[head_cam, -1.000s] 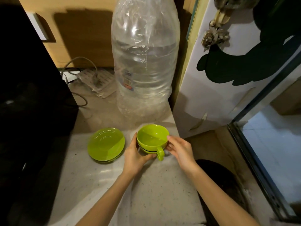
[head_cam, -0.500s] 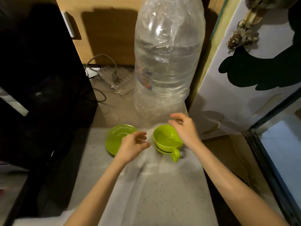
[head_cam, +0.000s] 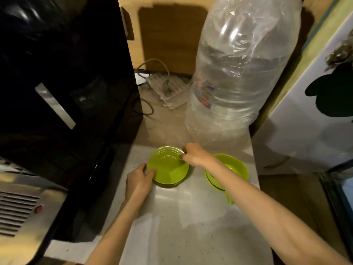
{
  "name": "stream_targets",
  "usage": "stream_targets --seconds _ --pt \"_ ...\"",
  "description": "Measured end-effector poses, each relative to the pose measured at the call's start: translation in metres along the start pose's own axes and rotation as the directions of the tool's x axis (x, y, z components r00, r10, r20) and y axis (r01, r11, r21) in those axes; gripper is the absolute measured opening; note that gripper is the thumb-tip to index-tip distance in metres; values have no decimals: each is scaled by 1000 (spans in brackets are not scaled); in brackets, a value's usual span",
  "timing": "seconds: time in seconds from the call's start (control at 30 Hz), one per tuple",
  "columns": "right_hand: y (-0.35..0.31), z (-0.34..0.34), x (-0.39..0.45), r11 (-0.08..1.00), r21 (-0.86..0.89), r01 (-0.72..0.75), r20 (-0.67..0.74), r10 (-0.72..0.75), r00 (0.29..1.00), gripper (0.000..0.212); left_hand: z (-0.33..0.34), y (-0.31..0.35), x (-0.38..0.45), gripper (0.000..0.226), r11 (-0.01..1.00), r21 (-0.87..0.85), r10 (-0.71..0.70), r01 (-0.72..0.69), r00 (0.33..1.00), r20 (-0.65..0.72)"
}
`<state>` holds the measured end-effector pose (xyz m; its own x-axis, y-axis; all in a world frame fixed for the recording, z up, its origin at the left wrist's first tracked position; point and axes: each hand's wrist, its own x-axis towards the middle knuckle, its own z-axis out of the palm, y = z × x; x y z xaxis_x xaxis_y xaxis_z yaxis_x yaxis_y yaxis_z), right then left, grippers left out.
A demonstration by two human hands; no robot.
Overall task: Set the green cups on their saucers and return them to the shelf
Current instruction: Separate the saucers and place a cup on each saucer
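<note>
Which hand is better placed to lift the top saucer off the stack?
Right, probably: the right hand already pinches the far rim of the top saucer, while the left hand rests against the stack's near-left edge, better for steadying.

The green saucers (head_cam: pixel 168 167) and cups (head_cam: pixel 229 169) look like glossy, smooth plastic. The water bottle (head_cam: pixel 238 73) is wrapped in crinkly clear film, and the countertop (head_cam: pixel 191 226) is finished in speckled, slightly shiny stone.

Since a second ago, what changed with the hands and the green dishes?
Both hands let go of the green cups and moved left to the saucer stack. The left hand now touches its near-left rim; the right hand pinches the far-right rim, with the top saucer apparently tilted up. The cups stayed nested on the counter, and the wrapped water bottle has not moved.
</note>
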<state>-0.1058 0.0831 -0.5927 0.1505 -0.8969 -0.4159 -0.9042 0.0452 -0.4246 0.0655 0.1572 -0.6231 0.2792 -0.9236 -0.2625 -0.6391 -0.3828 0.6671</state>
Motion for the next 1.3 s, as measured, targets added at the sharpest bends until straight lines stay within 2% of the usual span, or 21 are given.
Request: stream_targets --seconds 0.07,0.23,0.47,0.6,0.73,0.8,0.93,1.07,1.2,1.3 --pt "-2 2 2 999 -38 0 11 0 1000 30 1 0 0 33 999 -30 33 -33 999 -4" --pt "-2 5 3 999 -31 -22 -23 22 999 28 4 0 1 21 995 -87 44 -46 999 -20" --pt "-11 6 -13 1000 8 9 -77 -8 997 26 -5 -10 -15 22 975 -205 83 -88 996 -35" --pt "-15 18 -37 997 -8 79 -128 -79 989 16 -16 -21 -37 18 978 -163 119 -126 991 -56" --pt "-13 39 -56 998 8 56 -132 -54 990 6 -19 -35 -57 22 988 -142 65 -69 997 -28" --pt "-11 49 -67 998 24 52 -126 -49 991 19 -19 -42 -66 25 993 -106 53 -55 998 -15" --pt "-2 70 -85 993 101 59 -100 -49 994 6 -18 -57 -87 22 994 -59 96 -97 995 -17" --pt "3 86 -103 977 199 73 -102 -54 993 20 -18 -68 -103 22 987 -25 157 -158 987 -34" --pt "6 94 -110 979 192 66 -100 -47 994 21 -19 -72 -111 36 986 3 166 -166 986 2" --pt "5 95 -111 977 202 66 -114 -43 993 23 -18 -70 -111 38 986 7 166 -166 986 3"
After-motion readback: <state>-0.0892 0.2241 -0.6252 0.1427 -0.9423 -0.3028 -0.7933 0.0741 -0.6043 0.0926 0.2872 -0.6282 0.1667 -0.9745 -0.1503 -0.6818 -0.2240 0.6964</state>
